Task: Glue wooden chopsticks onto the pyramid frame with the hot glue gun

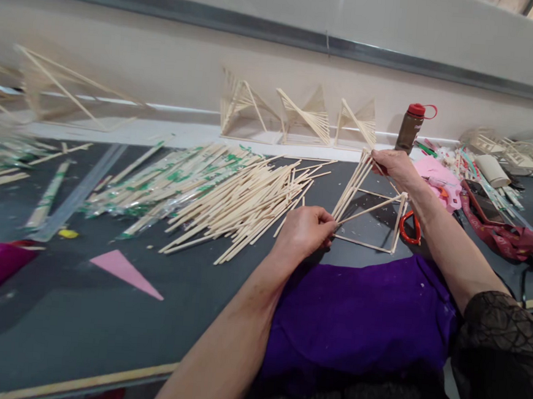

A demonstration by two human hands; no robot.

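Head view: the stick frame sits on the bench directly before the person, seemingly so both arms reach it.
Left hand: thumb and fingers pinched closed on the frame's near-left corner, probably steadying it.
Right hand: pinched closed at the frame's top, likely keeping the slats' upper ends aligned.
Loose sticks: heaped left of the frame, presumably for easy picking.
Other frames: stood along the wall, perhaps out of the way.

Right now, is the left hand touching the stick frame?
Touching. The head view shows the left hand pinching the near left corner of the stick frame, with no visible gap between them.
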